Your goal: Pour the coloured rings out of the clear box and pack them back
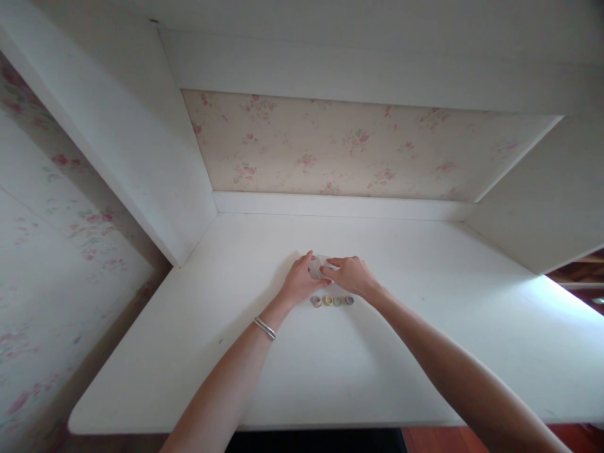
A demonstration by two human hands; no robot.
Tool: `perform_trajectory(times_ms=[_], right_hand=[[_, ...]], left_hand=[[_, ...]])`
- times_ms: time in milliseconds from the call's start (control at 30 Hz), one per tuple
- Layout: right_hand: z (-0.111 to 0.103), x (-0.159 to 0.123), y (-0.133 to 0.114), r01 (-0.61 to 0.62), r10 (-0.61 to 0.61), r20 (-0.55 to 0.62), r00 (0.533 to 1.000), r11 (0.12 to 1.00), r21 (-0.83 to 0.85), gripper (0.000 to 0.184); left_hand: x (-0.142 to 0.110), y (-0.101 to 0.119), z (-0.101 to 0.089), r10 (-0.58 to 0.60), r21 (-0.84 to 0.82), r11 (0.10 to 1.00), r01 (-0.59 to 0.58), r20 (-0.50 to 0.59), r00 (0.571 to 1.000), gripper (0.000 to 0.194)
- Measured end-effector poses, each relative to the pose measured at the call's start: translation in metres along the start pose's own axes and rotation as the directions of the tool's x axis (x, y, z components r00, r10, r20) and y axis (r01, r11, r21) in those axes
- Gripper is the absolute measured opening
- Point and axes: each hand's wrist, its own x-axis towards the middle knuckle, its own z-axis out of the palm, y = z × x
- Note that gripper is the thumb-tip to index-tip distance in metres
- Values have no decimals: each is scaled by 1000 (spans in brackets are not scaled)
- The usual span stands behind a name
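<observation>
My left hand is closed around the left side of a small whitish, see-through object, perhaps a container. From the right, my right hand meets it, with bent fingers on its top and near side. What lies under those fingers is hidden. Just in front of both hands, on the white desk, several small ring-shaped rolls stand in a row. A pinkish roll is leftmost, then a yellow roll, a pale green roll and a grey-blue roll.
White side panels and a low back ledge enclose the desk's rear. Floral wallpaper covers the back wall, under an overhanging white shelf. A dark seat shows below the front edge.
</observation>
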Motion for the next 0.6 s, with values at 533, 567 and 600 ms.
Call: perform_trajectory(times_ms=[533, 567, 600], right_hand=[[-16, 12, 56, -197, 211, 86, 974, 590, 783, 47], [-18, 10, 66, -192, 212, 96, 972, 497, 846, 46], [-20, 6, 76, -193, 208, 110, 972, 432, 881, 46]], left_hand=[[-2, 2, -7, -34, 14, 999, 33, 37, 999, 88], [-3, 3, -7, -46, 10, 999, 46, 35, 998, 85], [-3, 3, -8, -57, 11, 998, 57, 32, 998, 83]])
